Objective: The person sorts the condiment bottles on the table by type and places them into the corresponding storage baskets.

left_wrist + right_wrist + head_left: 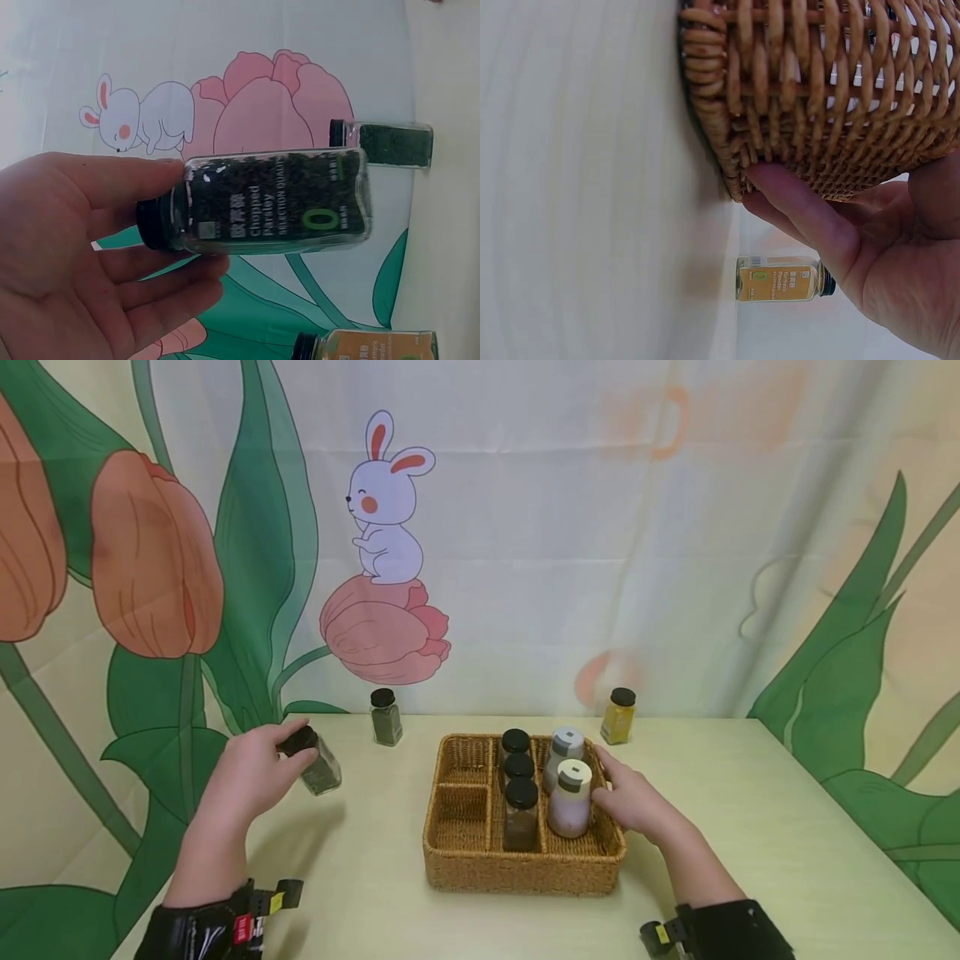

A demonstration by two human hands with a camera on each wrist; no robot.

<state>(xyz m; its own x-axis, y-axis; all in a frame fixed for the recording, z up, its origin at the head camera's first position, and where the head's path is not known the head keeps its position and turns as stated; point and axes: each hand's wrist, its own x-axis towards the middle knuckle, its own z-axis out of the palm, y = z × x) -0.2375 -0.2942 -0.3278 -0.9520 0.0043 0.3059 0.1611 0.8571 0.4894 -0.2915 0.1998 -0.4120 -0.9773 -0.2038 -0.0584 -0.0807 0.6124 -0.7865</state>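
Note:
My left hand (251, 768) pinches the black cap of a chopped parsley jar (274, 201), which tilts and seems raised off the table, apart from the basket. At the right side of the wicker basket (525, 872), my right hand (637, 797) grips the wall. Its fingers (799, 202) press the woven outside low down; the thumb is partly hidden in the right wrist view. Three black-capped jars (521, 818) line the basket's middle section. Two white-capped shakers (570, 806) stand in the right section. The two left compartments (462, 818) hold nothing visible.
A jar of green flakes (386, 724) stands at the back left of the table (375, 893). A turmeric powder jar (618, 717) is at the back right. Another turmeric jar (382, 346) shows in the left wrist view. A printed curtain (525, 527) hangs behind.

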